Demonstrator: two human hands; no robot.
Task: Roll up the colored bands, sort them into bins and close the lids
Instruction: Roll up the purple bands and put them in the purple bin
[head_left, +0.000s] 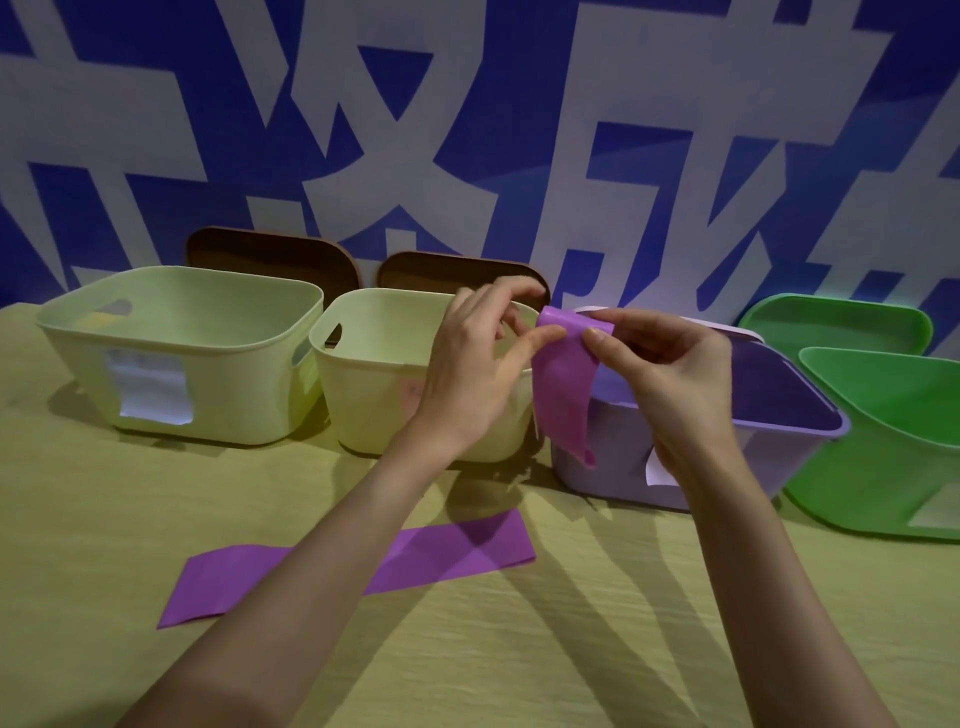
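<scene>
Item in hand: a pink-purple band (563, 384), held up in the air just in front of the purple bin (779, 441), which serves as landmark for this entry. The left hand (472, 364) pinches the band's top left edge between thumb and fingers (540, 338); the right hand (670, 374) pinches the top right edge the same way, the top curling over between them while the rest hangs loose, its lower tip in front of the bin's near wall. Held so, the free end can be wound inward without dragging on the surface (571, 649); judged to be the start of a roll, not yet tight. Second item: a flat purple band (441, 551), unrolled, lying on the surface nearer the viewer than the purple bin and to its left, partly crossed by the left forearm; presumably waiting its turn. Containers: purple bin, open, interior dark, contents not discernible, a pale lid edge showing behind it; a white label on its near wall. Left of it, a pale green bin (384, 395), open, nothing visible inside; further left, a larger pale green bin (182, 364) with a white label, likewise showing no contents. Two brown lids (270, 260) stand against the wall behind these. Right of the purple bin, a bright green bin (883, 452), and behind that a green lid (836, 325). No lid is fitted.
</scene>
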